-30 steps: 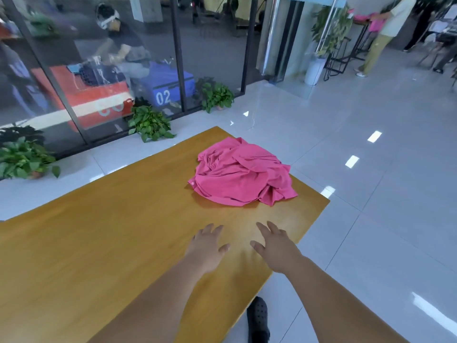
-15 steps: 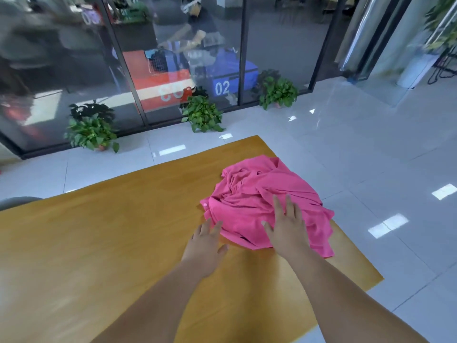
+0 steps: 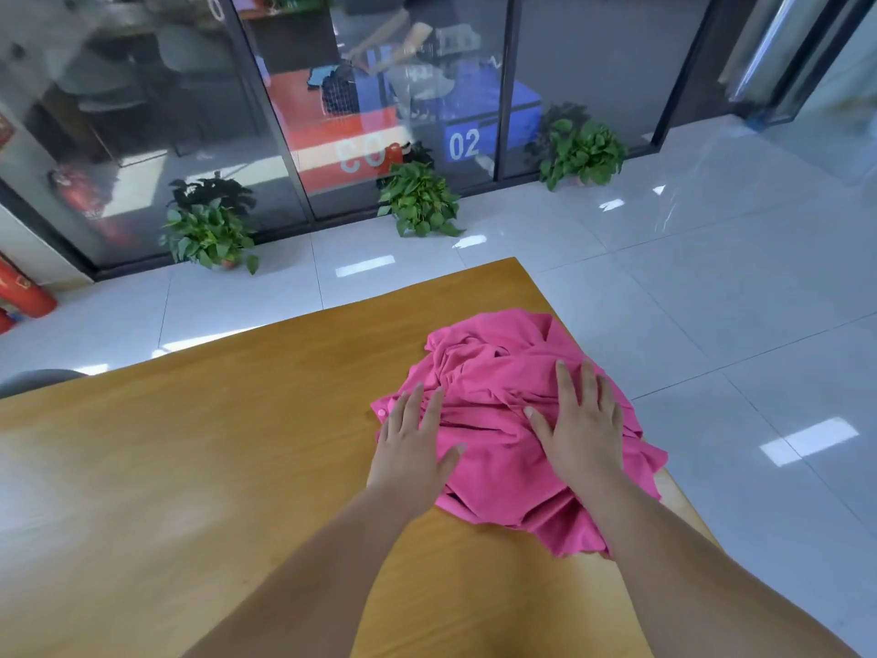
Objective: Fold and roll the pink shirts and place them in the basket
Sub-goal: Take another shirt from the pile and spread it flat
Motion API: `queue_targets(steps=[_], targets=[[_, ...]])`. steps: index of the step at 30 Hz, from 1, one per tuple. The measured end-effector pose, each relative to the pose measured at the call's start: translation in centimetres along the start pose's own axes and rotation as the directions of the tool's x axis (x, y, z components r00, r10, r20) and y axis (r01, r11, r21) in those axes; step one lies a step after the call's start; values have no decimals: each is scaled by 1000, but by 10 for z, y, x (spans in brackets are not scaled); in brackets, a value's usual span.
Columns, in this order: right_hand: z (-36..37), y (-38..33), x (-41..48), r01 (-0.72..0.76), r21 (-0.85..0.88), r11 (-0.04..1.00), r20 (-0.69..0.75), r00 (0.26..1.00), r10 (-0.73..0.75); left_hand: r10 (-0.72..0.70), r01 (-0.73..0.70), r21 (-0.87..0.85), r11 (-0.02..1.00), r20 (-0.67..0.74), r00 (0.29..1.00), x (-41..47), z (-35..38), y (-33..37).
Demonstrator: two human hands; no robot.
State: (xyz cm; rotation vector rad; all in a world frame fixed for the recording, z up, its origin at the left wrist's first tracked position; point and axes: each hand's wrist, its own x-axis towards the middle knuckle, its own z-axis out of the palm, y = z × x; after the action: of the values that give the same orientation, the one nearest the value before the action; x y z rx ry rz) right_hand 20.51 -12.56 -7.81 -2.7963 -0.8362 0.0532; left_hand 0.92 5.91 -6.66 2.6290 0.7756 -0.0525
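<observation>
The person's left hand point(image 3: 410, 439) lay flat, fingers straight and thumb out, on the near left edge of a crumpled heap of pink shirt fabric point(image 3: 493, 368). The right hand point(image 3: 581, 425) pressed palm-down, fingers straight and slightly spread, on the heap's right half. Neither hand pinched any cloth. How many shirts made up the heap could not be told. A small pale button point(image 3: 381, 412) showed at its left edge. The heap sat at the far right corner of a long honey-coloured wooden table point(image 3: 190, 444), with its hem spilling toward the right edge. Beyond it lay a glossy pale grey tiled floor point(image 3: 712, 287). Three leafy green potted plants point(image 3: 420, 199) stood along a dark-framed glass wall point(image 3: 294, 111), and a red fire extinguisher point(image 3: 21, 289) stood at far left.
</observation>
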Motion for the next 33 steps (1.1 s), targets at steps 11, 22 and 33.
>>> queue_targets(steps=[11, 22, 33], targets=[[12, 2, -14, 67, -21, 998, -90, 994, -69, 5, -5, 6, 1000, -141, 990, 33, 38, 49], [-6, -18, -16, 130, 4, 992, -64, 990, -129, -18, -3, -110, 994, -188, 982, 35, 16, 42], [-100, -91, -4, 217, 72, 974, -225, 954, -196, 15, -72, -125, 990, -406, 914, 23, -103, 33]])
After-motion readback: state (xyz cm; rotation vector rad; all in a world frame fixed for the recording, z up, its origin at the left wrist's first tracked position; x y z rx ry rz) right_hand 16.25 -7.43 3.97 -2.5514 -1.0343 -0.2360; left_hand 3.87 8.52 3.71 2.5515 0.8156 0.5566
